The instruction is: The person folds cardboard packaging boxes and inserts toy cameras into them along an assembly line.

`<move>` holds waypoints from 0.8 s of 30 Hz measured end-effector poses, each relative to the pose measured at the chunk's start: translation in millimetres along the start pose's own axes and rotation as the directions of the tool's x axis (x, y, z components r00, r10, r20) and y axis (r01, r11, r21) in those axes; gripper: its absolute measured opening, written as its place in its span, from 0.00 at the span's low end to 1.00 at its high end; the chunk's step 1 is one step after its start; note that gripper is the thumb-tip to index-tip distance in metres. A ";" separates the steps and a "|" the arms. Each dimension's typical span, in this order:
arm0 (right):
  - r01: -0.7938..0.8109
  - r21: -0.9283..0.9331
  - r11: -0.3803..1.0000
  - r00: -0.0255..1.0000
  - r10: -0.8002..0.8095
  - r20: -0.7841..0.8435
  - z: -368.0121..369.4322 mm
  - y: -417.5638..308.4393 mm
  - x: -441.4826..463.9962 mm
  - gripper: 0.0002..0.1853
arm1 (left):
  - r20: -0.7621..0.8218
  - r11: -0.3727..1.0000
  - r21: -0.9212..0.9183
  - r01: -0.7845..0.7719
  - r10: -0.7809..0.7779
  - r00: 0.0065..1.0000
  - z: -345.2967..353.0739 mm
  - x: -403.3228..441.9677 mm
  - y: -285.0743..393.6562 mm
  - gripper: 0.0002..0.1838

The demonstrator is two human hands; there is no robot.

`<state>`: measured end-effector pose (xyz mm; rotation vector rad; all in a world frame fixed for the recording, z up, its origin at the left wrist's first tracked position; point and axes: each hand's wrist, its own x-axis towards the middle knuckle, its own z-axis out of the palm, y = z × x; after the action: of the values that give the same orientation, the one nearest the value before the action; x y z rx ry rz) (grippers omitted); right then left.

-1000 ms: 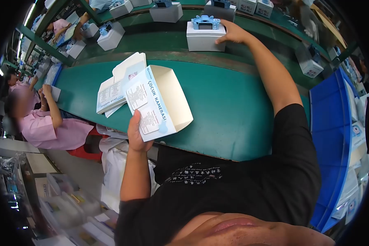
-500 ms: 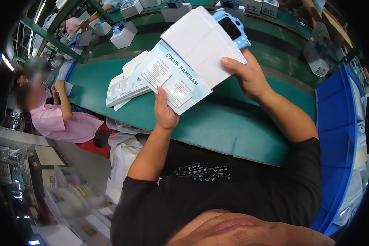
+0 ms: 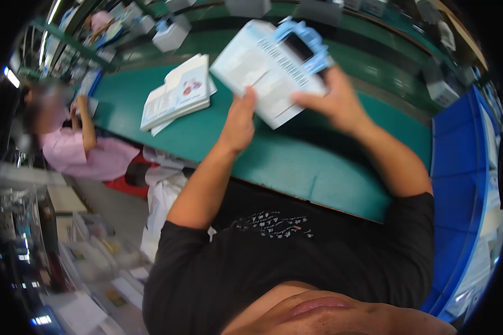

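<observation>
A printed cardboard sleeve, pale blue and white with dark lettering, is held up above the green bench, slightly blurred. My left hand pinches its lower left edge, thumb on the printed face. Gripping the lower right side is my right hand, its thumb across the front and its fingers mostly hidden behind. A light blue toy camera with a dark screen sticks out at the sleeve's upper right, against my right hand's fingers. Left of my hands lies a stack of similar printed sleeves.
The green bench runs in front of me. A blue bin with packed items stands at right. White boxes sit on the far line. At left a person in a pink shirt sits working. Plastic tubs stand lower left.
The sleeve has turned so its printed face fills the front, and the plain white panel no longer shows. Both hands have shifted, the left one up and right. The camera has come slightly lower.
</observation>
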<state>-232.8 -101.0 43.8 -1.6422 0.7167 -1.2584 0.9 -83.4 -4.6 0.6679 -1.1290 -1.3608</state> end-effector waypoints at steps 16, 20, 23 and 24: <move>-0.734 -0.677 -0.050 0.643 -0.369 -0.671 -225.2 56.9 25.3 0.56 | -0.258 -0.278 0.949 0.152 -0.400 0.879 -218.7 45.9 139.6 0.66; -0.368 -0.915 0.166 0.814 -0.419 -0.403 -163.3 38.1 35.7 0.56 | -0.200 -0.114 0.978 0.174 -0.284 0.938 -197.0 22.9 152.4 0.66; -0.059 -0.738 0.672 0.957 -0.173 -0.234 -74.6 14.8 23.1 0.54 | 0.075 -0.286 0.956 -0.063 0.029 0.997 -120.8 5.6 147.3 0.63; -0.092 -0.582 0.808 0.981 -0.027 -0.194 -31.5 4.0 16.3 0.53 | 0.182 -0.389 0.912 -0.131 0.097 0.978 -88.0 -4.0 138.1 0.62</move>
<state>-257.3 -126.5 48.8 -1.9983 1.3612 -1.2522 136.9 -78.4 86.6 1.6926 -2.2672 0.3910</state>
